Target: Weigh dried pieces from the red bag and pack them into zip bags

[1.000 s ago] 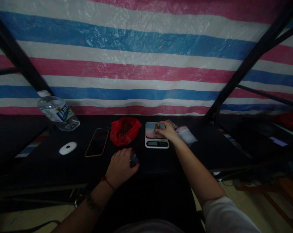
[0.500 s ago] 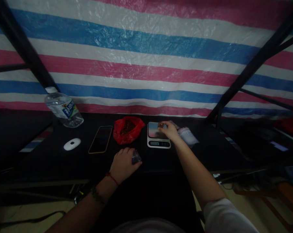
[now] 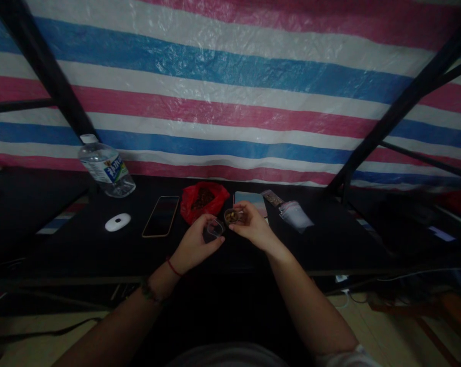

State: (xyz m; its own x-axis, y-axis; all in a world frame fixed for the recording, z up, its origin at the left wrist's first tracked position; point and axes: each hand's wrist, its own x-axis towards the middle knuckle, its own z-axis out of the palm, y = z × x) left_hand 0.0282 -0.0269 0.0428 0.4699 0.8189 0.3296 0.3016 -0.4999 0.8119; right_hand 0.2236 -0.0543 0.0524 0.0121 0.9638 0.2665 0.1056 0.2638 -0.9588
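Note:
My right hand (image 3: pixel 252 228) grips a small clear cup (image 3: pixel 232 216) with brown bits in it, raised just in front of the kitchen scale (image 3: pixel 253 201). My left hand (image 3: pixel 197 241) pinches a small clear lid or bag (image 3: pixel 215 228) right beside the cup. Both hands meet above the black table (image 3: pixel 100 250). Behind them lies a red plastic bag (image 3: pixel 202 201) holding more brown bits.
A phone (image 3: pixel 161 216), a white oval gadget (image 3: pixel 117 222) and a tilted water bottle (image 3: pixel 106 167) sit to the left. Clear zip bags (image 3: pixel 293 212) lie right of the scale. Black frame bars cross before the striped tarp (image 3: pixel 230 102).
My right hand lifted the small cup off the scale and drew it toward me. My left hand rose from the table with the clear piece to meet it.

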